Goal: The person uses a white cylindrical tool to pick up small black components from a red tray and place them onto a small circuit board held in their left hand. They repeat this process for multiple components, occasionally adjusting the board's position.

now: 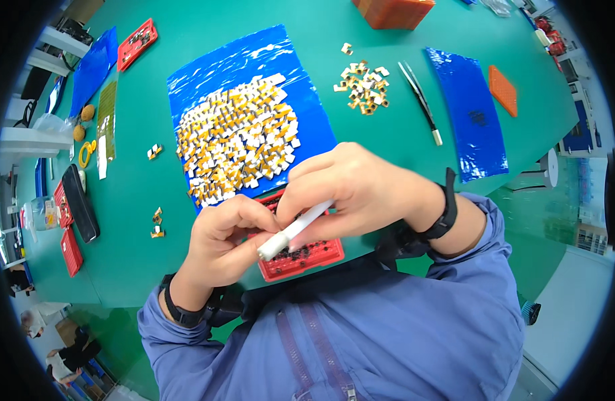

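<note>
Both hands meet over the red tray, which holds many tiny dark pieces and sits close to my body. My right hand is closed round a slim white stick-like tool, its blunt end toward me; the far end is hidden in the fingers. Thumb and fingers pinched, my left hand nearly touches the right fingertips. Whatever it pinches is too small or covered to make out. Just beyond lies a blue sheet with a dense spread of small white-and-amber parts.
Right of the sheet are a loose pile of similar parts, tweezers, a blue strip and an orange block. On the left lie a red tray, a black case and yellow scissors.
</note>
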Demonstrator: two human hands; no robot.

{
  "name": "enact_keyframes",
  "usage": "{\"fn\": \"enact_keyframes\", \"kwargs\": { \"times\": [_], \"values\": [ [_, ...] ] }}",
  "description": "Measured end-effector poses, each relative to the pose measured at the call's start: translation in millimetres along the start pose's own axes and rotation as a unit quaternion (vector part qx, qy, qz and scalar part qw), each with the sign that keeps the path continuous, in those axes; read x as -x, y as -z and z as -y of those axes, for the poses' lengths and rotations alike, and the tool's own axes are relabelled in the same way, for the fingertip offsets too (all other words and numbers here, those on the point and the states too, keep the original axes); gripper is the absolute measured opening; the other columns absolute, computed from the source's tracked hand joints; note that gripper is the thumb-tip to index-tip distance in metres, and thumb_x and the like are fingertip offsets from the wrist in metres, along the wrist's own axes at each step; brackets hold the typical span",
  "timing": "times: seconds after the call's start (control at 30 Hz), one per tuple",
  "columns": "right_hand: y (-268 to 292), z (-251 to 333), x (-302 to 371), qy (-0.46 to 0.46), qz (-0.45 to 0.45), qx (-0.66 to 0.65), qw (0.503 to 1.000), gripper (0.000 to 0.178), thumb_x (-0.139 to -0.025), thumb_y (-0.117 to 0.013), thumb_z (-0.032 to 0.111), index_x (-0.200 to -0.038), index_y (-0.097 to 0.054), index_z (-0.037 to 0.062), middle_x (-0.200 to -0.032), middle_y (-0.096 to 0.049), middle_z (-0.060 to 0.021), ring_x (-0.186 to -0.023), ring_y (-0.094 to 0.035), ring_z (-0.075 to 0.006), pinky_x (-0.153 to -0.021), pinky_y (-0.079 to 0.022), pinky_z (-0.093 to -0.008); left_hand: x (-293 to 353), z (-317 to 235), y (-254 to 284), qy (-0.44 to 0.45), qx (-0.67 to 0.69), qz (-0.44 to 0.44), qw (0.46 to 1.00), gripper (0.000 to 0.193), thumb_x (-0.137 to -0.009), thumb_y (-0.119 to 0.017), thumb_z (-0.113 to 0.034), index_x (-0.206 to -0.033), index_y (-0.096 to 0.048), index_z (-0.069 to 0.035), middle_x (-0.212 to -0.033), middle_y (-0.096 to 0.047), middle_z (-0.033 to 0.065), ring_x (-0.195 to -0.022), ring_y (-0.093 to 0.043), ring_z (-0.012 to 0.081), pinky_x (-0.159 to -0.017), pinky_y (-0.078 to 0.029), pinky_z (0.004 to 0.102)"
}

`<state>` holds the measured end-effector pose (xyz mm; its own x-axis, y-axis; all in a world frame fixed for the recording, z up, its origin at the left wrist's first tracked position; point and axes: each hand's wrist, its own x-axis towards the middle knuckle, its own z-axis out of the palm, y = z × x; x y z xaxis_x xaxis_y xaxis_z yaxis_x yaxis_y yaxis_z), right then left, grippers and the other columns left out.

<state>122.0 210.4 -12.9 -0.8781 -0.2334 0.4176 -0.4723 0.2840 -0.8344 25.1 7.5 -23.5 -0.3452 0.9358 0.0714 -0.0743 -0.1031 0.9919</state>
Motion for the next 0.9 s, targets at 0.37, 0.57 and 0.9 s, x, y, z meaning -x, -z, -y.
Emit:
{"fn": "enact_keyframes", "kwargs": {
  "times": [0.37,0.57,0.9],
  "values": [
    [36.9,-0.6,1.1,-0.119,-0.216,0.178,0.952,0.010,-0.075,-0.066,0.011,-0.082,-0.066,0.0035,-0.070,-0.062,-0.0101,-0.061,-0.060,-0.0229,-0.056,-0.047,-0.0316,-6.0,-3.1,9.3,-0.019,0.026,-0.049,0.998,0.016,-0.087,-0.057,0.004,-0.103,-0.056,0.003,-0.094,-0.063,0.0095,-0.087,-0.062,0.0150,-0.079,-0.050,0.0279],
    [71.5,-32.7,12.7,-0.269,-0.270,0.357,0.853,0.015,-0.074,-0.064,0.017,-0.080,-0.067,0.0037,-0.072,-0.064,-0.0158,-0.065,-0.062,-0.0301,-0.061,-0.049,-0.0381,-3.9,-8.9,20.6,-0.095,-0.014,-0.146,0.985,0.020,-0.082,-0.063,0.005,-0.101,-0.056,0.002,-0.086,-0.061,0.0055,-0.079,-0.060,0.0102,-0.070,-0.048,0.0209],
    [76.5,-45.7,17.1,-0.303,-0.243,0.389,0.835,0.019,-0.072,-0.065,0.019,-0.082,-0.066,0.0026,-0.077,-0.064,-0.0167,-0.072,-0.062,-0.0319,-0.065,-0.049,-0.0396,48.5,-42.1,82.0,-0.092,-0.166,-0.320,0.928,0.014,-0.086,-0.062,-0.001,-0.099,-0.060,0.003,-0.089,-0.064,0.0058,-0.077,-0.060,0.0101,-0.073,-0.048,0.0218]
  ]
}}
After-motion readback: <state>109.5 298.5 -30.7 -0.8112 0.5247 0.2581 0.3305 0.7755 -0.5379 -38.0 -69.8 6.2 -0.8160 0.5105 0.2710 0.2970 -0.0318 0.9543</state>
